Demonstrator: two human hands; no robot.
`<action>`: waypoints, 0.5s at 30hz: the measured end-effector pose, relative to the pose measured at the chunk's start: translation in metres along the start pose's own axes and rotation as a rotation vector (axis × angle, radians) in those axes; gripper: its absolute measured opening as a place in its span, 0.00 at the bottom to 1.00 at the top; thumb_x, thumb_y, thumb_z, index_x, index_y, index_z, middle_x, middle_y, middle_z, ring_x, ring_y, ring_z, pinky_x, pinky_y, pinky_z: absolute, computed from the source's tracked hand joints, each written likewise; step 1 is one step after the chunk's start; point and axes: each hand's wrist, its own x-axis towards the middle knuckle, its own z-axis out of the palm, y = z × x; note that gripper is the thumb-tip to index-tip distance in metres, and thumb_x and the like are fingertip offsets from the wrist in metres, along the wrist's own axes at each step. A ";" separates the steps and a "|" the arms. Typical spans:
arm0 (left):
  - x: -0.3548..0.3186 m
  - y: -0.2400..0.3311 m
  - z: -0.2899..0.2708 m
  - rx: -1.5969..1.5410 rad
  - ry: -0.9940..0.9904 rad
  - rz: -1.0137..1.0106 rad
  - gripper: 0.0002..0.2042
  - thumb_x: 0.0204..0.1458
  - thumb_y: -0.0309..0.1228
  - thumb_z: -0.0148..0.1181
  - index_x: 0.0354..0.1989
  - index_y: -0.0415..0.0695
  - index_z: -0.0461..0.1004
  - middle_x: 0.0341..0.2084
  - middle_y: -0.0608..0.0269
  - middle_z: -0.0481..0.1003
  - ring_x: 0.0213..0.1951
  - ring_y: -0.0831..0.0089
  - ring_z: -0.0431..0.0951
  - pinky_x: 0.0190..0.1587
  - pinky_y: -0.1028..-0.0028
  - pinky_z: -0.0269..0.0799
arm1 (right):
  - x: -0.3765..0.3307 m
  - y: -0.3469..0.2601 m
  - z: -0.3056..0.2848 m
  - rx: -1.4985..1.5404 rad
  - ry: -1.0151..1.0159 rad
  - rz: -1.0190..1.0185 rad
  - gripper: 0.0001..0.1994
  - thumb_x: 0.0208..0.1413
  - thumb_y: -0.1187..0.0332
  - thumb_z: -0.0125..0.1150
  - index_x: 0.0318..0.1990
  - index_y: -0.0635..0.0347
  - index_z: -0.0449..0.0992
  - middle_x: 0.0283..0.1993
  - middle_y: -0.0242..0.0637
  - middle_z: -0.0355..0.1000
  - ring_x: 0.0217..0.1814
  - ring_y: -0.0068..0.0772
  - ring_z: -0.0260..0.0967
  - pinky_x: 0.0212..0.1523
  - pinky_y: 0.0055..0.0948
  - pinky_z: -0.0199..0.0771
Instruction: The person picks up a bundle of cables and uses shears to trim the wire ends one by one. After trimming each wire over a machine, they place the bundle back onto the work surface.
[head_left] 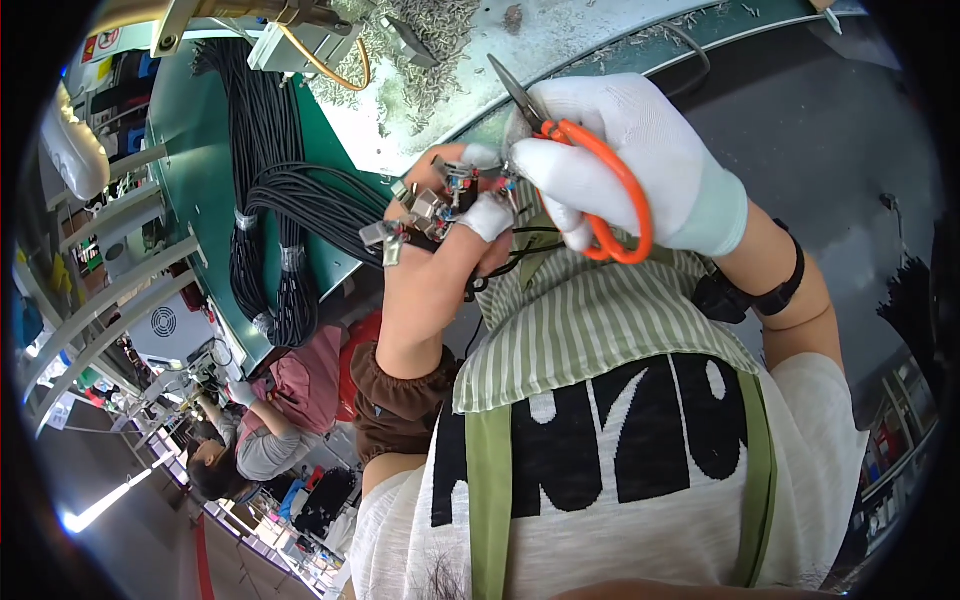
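My left hand [445, 262], bare apart from white covers on the thumb and a fingertip, is closed around several black cables. Their ends carry silvery metal connectors [428, 208] with small red and blue wires showing. In a white glove, my right hand [635, 135] holds orange-handled scissors [643, 195], the blades pointing up and left, away from the cables. The right fingertips are close against the connector ends in my left hand; whether they pinch a wire there I cannot tell.
Thick bundles of black cable [262, 130] lie on the green table [190, 120] at the left. Small cut scraps [425, 85] are heaped on a pale surface beside a metal fixture [300, 48]. A co-worker [265, 445] sits at the lower left.
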 end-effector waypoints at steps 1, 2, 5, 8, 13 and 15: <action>0.000 0.000 0.001 0.001 0.003 -0.001 0.12 0.51 0.20 0.55 0.45 0.37 0.67 0.24 0.66 0.70 0.19 0.83 0.67 0.20 0.83 0.57 | 0.000 0.002 0.004 -0.136 0.088 -0.070 0.09 0.53 0.66 0.58 0.30 0.64 0.72 0.17 0.36 0.68 0.16 0.24 0.68 0.18 0.23 0.66; 0.000 0.001 0.001 0.073 0.079 0.040 0.11 0.51 0.20 0.56 0.43 0.37 0.68 0.23 0.67 0.69 0.19 0.84 0.66 0.20 0.83 0.56 | 0.000 0.004 0.007 -0.273 0.177 -0.140 0.07 0.53 0.69 0.57 0.34 0.63 0.72 0.18 0.36 0.68 0.17 0.24 0.68 0.19 0.22 0.66; 0.003 0.002 0.004 0.219 0.228 0.119 0.08 0.51 0.21 0.57 0.39 0.38 0.70 0.21 0.71 0.69 0.18 0.86 0.64 0.19 0.83 0.55 | 0.000 0.018 0.006 -0.735 0.402 -0.559 0.07 0.49 0.70 0.60 0.35 0.62 0.73 0.19 0.37 0.68 0.18 0.29 0.68 0.20 0.24 0.66; 0.006 0.002 0.010 0.229 0.309 0.164 0.05 0.50 0.22 0.59 0.35 0.39 0.72 0.17 0.75 0.68 0.17 0.88 0.62 0.19 0.84 0.54 | -0.009 0.020 0.008 -1.014 0.453 -0.681 0.09 0.47 0.71 0.63 0.36 0.61 0.74 0.18 0.37 0.67 0.18 0.33 0.67 0.21 0.26 0.65; 0.007 -0.003 0.003 0.185 0.219 0.142 0.08 0.49 0.20 0.59 0.37 0.39 0.70 0.21 0.73 0.69 0.19 0.88 0.63 0.21 0.84 0.55 | -0.019 0.015 0.008 -0.920 0.261 -0.470 0.10 0.44 0.73 0.64 0.36 0.61 0.75 0.17 0.37 0.65 0.17 0.38 0.65 0.20 0.30 0.65; 0.007 -0.009 0.008 0.333 0.290 0.281 0.10 0.48 0.19 0.60 0.39 0.39 0.69 0.23 0.71 0.70 0.21 0.87 0.64 0.23 0.84 0.58 | -0.018 0.015 0.010 -0.832 0.220 -0.452 0.09 0.44 0.73 0.64 0.36 0.61 0.75 0.17 0.36 0.65 0.17 0.39 0.66 0.20 0.31 0.65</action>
